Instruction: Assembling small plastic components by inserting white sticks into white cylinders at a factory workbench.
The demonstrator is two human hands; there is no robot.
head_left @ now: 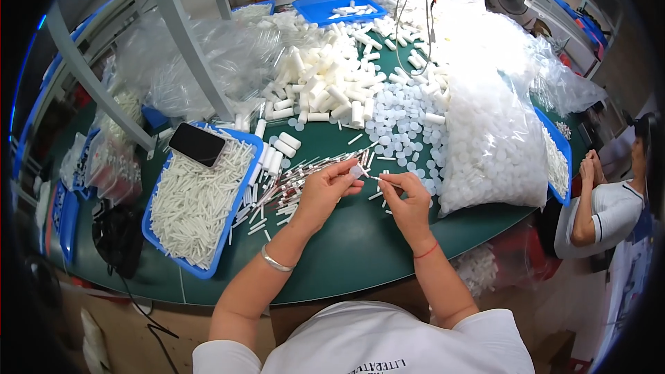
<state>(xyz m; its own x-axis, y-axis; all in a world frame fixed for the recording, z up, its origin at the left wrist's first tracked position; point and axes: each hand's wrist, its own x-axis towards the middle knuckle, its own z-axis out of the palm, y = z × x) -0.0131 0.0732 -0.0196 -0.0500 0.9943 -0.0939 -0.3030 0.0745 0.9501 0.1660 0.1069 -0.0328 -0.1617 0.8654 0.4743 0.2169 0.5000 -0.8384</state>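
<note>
My left hand [327, 192] is closed, pinching a small translucent round cap [356, 172] between thumb and fingers. Close to it, my right hand [407, 199] grips a thin dark-and-white stick [373, 178], whose tip reaches toward the cap. Whether stick and cap touch is too small to tell. Beneath and behind my left hand lies a heap of thin metallic and white rods [284, 184]. Loose translucent discs [398, 128] are scattered beyond my right hand. A pile of white cylinders [318, 86] spreads across the green table [332, 263] farther back.
On the left, a blue tray [228, 235] of short white sticks carries a phone [197, 144]. A big clear bag [492, 156] of discs stands at right, beside another blue tray [564, 142]. Grey posts [187, 34] and hanging wires [429, 0] cross the space. People sit opposite and at right.
</note>
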